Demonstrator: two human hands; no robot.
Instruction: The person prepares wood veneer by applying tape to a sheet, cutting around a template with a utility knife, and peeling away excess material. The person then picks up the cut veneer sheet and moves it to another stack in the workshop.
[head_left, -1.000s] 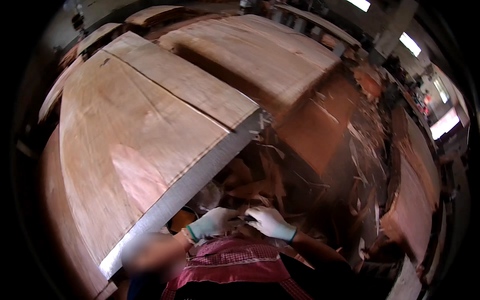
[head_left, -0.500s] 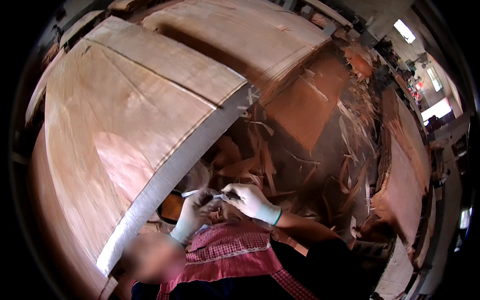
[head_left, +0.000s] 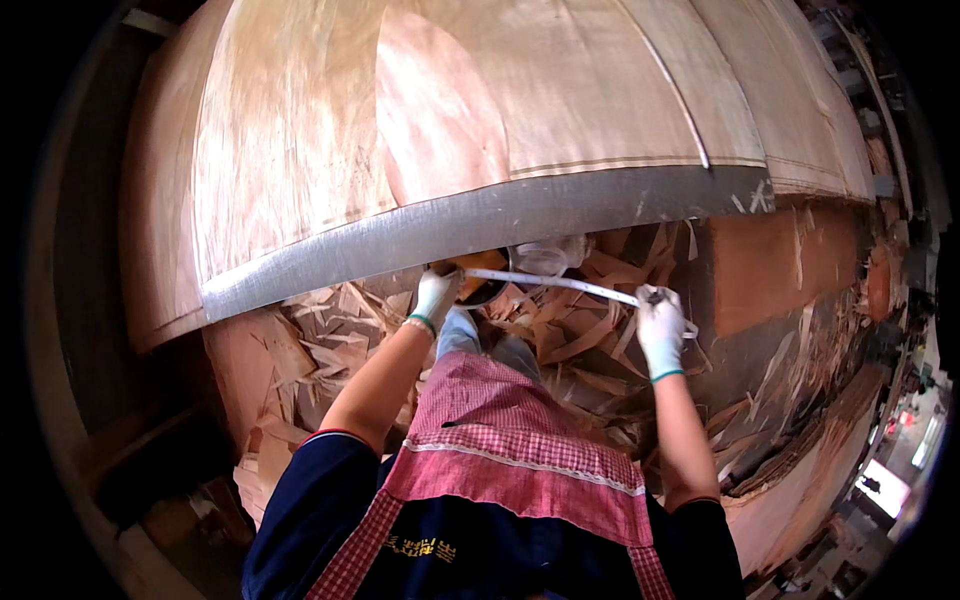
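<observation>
My left hand [head_left: 436, 295], in a white glove, grips a roll of tape [head_left: 478, 283] just under the grey edge of the stack. My right hand [head_left: 660, 325], also gloved, pinches the free end of the white tape strip [head_left: 560, 283], which stretches taut between both hands. Both hands sit below the metal-grey front edge [head_left: 480, 225] of a big stack of thin wood veneer sheets [head_left: 400, 120]. A clear plastic tub [head_left: 545, 258] sits behind the strip. My red checked apron [head_left: 510, 430] hangs below.
Loose veneer scraps [head_left: 330, 330] litter the floor around my legs and to the right. A reddish board [head_left: 770, 260] lies at the right under the stack. More veneer stacks run along the far right edge [head_left: 860, 130].
The hands were close together before; now they have spread apart, the right one pulling a length of tape off the roll. The view has swung toward the stack's front edge.
</observation>
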